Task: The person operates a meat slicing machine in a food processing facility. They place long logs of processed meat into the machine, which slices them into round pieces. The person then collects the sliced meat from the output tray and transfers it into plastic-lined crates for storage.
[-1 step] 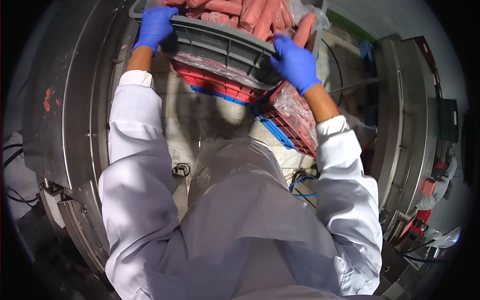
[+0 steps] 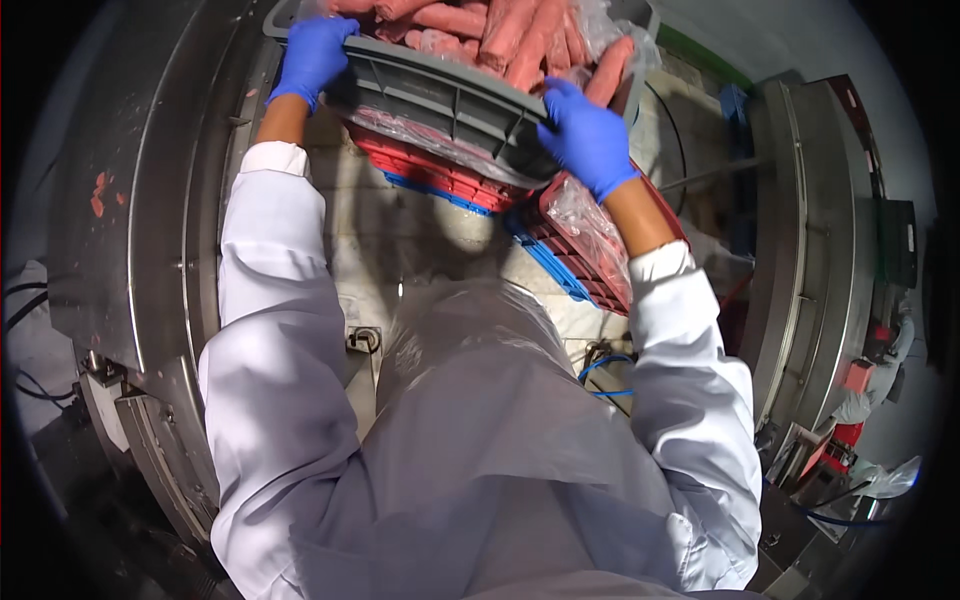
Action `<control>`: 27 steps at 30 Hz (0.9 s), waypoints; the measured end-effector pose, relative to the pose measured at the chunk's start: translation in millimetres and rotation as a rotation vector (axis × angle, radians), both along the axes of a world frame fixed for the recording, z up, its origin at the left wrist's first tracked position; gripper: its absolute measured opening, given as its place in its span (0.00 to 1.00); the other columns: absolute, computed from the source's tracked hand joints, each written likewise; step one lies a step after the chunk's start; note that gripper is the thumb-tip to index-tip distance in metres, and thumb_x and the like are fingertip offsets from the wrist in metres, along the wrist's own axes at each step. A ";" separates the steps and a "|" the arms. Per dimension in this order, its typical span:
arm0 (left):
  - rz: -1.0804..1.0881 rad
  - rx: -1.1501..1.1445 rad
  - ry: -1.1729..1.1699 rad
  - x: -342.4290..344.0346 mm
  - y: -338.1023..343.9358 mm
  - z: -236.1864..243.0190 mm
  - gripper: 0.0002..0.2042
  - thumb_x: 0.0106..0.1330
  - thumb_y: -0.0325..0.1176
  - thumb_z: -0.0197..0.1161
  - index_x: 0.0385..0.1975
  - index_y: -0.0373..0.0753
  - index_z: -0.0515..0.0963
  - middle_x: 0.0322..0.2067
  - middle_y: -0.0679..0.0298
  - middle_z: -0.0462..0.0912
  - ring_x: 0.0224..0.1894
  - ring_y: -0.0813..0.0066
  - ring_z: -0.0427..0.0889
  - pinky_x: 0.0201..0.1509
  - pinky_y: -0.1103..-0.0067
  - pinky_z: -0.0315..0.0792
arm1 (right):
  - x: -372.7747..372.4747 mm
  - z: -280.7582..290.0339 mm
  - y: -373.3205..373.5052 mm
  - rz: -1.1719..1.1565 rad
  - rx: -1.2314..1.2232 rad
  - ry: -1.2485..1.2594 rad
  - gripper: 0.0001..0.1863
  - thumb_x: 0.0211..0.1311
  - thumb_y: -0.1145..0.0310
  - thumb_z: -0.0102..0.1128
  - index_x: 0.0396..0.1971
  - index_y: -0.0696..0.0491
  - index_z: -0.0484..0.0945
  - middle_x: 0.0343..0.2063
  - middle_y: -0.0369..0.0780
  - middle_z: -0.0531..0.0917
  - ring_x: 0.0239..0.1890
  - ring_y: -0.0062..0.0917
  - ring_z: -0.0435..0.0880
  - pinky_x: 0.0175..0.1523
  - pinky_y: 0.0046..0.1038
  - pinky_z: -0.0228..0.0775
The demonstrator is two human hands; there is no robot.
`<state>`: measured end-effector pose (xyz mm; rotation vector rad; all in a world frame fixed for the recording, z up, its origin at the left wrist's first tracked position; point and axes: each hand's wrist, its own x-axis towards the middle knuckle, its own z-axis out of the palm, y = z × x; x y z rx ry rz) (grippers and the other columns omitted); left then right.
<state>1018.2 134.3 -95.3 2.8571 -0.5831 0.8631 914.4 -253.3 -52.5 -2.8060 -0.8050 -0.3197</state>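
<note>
A grey plastic crate (image 2: 455, 105) full of pinkish-red, log-shaped pieces, seemingly meat, (image 2: 520, 40) is at the top of the view. Clear plastic film (image 2: 600, 25) lies among the pieces. My left hand (image 2: 313, 60), in a blue glove, is closed over the near rim at the crate's left end. Also gloved in blue, my right hand (image 2: 590, 138) grips the same rim further right, near the corner. Its fingertips curl over the edge beside the logs. The crate's far side is cut off by the top of the picture.
Below the grey crate are a red crate (image 2: 440, 178) and a blue one. Right of them stands a dark red crate (image 2: 575, 235) with film inside, above a blue crate (image 2: 550, 265). Steel machinery (image 2: 160, 200) runs along my left; a steel cabinet (image 2: 820, 220) is at right. Cables (image 2: 610, 365) lie low down.
The grey crate has shifted very slightly to the right and down in the picture. Both hands keep their hold on its rim; my right hand is a little lower.
</note>
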 end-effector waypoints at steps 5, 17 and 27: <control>-0.026 0.046 0.148 -44.0 -30.1 17.4 0.14 0.47 0.23 0.59 0.35 0.47 0.81 0.31 0.61 0.81 0.39 0.55 0.80 0.42 0.62 0.71 | -37.6 12.1 -21.0 -0.003 -0.042 0.072 0.14 0.54 0.62 0.62 0.39 0.50 0.73 0.53 0.35 0.76 0.37 0.38 0.83 0.38 0.39 0.76; 0.307 -0.060 0.096 -233.1 -135.6 26.8 0.11 0.43 0.25 0.61 0.27 0.48 0.76 0.25 0.63 0.76 0.30 0.60 0.78 0.32 0.64 0.67 | 17.4 14.5 -116.2 0.410 -0.096 -0.013 0.14 0.48 0.61 0.65 0.34 0.47 0.75 0.36 0.38 0.76 0.31 0.37 0.80 0.34 0.35 0.74; 0.230 -0.041 0.249 -287.6 -132.7 58.0 0.13 0.44 0.24 0.59 0.31 0.46 0.78 0.25 0.63 0.76 0.31 0.60 0.76 0.32 0.65 0.68 | -37.5 22.4 -112.7 0.463 -0.050 0.033 0.14 0.46 0.61 0.67 0.30 0.51 0.75 0.35 0.38 0.74 0.27 0.34 0.79 0.33 0.35 0.73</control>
